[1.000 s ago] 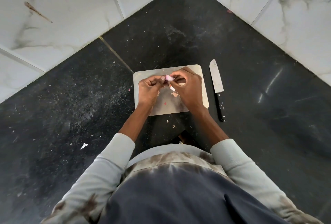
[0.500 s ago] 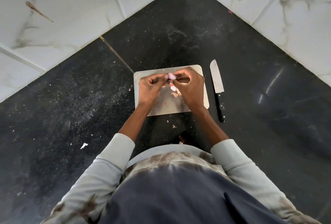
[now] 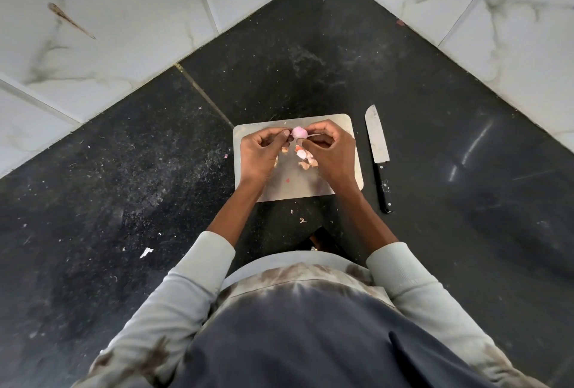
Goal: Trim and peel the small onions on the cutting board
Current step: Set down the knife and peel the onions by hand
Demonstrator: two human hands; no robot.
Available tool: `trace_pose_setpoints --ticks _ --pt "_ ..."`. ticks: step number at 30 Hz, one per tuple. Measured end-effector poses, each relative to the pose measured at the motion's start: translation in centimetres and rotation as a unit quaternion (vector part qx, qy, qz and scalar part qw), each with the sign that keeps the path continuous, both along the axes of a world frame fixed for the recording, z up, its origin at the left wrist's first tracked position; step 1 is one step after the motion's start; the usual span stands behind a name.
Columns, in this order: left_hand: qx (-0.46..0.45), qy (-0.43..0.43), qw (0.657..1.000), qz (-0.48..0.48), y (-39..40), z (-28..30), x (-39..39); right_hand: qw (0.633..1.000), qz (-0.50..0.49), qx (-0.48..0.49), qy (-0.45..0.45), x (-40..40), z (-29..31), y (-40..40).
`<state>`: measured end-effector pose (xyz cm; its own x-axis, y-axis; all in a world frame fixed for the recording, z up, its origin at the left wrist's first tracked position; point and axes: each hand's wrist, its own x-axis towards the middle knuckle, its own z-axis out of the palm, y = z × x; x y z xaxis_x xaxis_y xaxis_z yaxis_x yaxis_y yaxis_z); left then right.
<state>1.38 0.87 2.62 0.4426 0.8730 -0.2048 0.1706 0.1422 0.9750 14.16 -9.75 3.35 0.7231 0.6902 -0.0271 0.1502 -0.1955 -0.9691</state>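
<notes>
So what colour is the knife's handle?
Black, on the steel-bladed kitchen knife; head view shows it.

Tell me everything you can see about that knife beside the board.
The knife lies flat on the dark floor, just right of the cutting board and apart from it. Its broad, pale metal blade points away from the person; the slim black handle, with light specks, points toward them. Neither hand touches it.

A dark, speckled stone counter point(image 3: 403, 83) runs into a corner where two walls of white marble-look tiles point(image 3: 118, 15) meet. A thin seam point(image 3: 203, 94) crosses the counter from the left wall. Light glints off its right side point(image 3: 472, 145) (a few streaks), and small pale crumbs point(image 3: 146, 252) dot its left part.
</notes>
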Motion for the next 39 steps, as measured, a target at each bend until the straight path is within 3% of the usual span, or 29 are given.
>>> trace_pose_setpoints --ticks 7,11,16,22,33,39 --pt "0.049 0.13 0.988 -0.072 0.2 -1.8 0.0 0.999 -0.011 -0.016 0.046 0.6 -0.7 -0.5" --pt "-0.002 0.075 0.997 -0.027 -0.5 -0.5 0.4 0.999 -0.012 -0.017 0.039 0.6 -0.7 -0.4" --pt "0.005 0.013 0.998 -0.06 -0.7 0.3 0.5 1.0 -0.006 -0.007 0.021 0.3 -0.4 -0.4" --pt "0.058 0.011 0.996 -0.062 -0.4 0.1 0.3 1.0 -0.009 0.005 0.009 0.0 -0.3 -0.3" --pt "0.049 -0.001 0.998 -0.045 -1.1 0.6 0.6 0.999 -0.004 0.003 -0.042 -0.1 -0.4 -0.2" --pt "0.062 0.028 0.997 -0.025 -0.8 0.3 0.7 1.0 -0.012 -0.007 -0.011 0.0 -0.8 -0.3"
